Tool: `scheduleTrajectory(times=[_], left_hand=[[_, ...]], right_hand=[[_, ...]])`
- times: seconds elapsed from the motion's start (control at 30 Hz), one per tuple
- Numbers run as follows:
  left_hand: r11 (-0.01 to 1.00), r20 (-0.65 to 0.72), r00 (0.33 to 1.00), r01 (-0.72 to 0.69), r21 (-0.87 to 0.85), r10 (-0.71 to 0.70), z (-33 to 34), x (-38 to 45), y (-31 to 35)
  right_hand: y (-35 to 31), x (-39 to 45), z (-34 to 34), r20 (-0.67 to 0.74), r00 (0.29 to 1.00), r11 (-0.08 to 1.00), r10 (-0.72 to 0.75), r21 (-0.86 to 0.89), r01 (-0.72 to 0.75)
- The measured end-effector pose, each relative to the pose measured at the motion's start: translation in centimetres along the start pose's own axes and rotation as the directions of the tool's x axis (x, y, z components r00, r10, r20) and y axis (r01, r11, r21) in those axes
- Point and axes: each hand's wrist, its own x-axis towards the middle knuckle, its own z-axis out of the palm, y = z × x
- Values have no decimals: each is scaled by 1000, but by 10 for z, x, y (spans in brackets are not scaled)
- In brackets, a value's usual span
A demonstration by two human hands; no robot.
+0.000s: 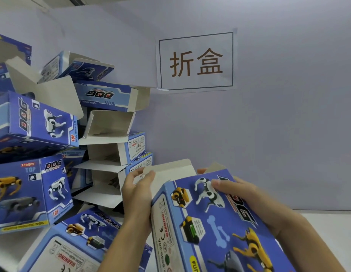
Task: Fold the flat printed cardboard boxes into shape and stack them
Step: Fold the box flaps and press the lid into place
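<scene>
I hold a blue printed cardboard box (214, 228) with robot-dog pictures, opened into shape, low in the middle of the head view. My left hand (137, 193) grips its far left corner, fingers curled over the white end flap (170, 171). My right hand (249, 201) holds the box's right side, thumb on the printed top face and fingers behind. To the left rises an untidy pile of folded boxes (43, 124) of the same print, several with open white flaps.
Another folded box (72, 244) lies at the lower left by my left forearm. A plain wall stands close behind with a paper sign (196, 61) on it. A white table surface (327, 222) shows at the right.
</scene>
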Motion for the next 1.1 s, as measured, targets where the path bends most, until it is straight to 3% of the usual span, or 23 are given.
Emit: scheduleTrajectory(times=[0.1, 0.2, 0.33, 0.4, 0.5, 0.6, 0.7, 0.83, 0.97, 1.1], left_hand=[[999, -15, 999, -44, -5, 44, 4, -1, 3], [997, 7, 997, -73, 24, 73, 6, 0, 2], [986, 112, 988, -124, 116, 111, 15, -5, 0], [973, 207, 969, -170, 157, 136, 20, -10, 0], [958, 374, 912, -240, 156, 168, 24, -20, 1], [966, 458, 872, -242, 93, 175, 27, -27, 5], [950, 420, 880, -291, 109, 222, 29, -29, 4], [878, 324, 873, -438, 195, 364, 29, -32, 4], [870, 312, 873, -447, 209, 374, 32, -35, 5], [905, 245, 926, -347, 245, 288, 36, -34, 9]], right_hand=[[-3, -6, -1, -157, 979, 987, -129, 70, 142], [-6, -4, -2, -418, 868, 929, -267, 127, 347], [-3, -4, 1, -499, 723, 865, -477, -125, 485], [0, -3, 3, -434, 732, 850, -526, -235, 471], [5, -1, 4, -281, 809, 839, -516, -354, 412], [8, 2, 9, -156, 870, 859, -469, -308, 408], [9, 6, 12, -151, 860, 857, -488, -268, 439], [15, 13, 15, -236, 816, 831, -527, -345, 437], [22, 15, 12, -233, 821, 813, -522, -426, 396], [22, 14, 13, -213, 856, 828, -471, -441, 346]])
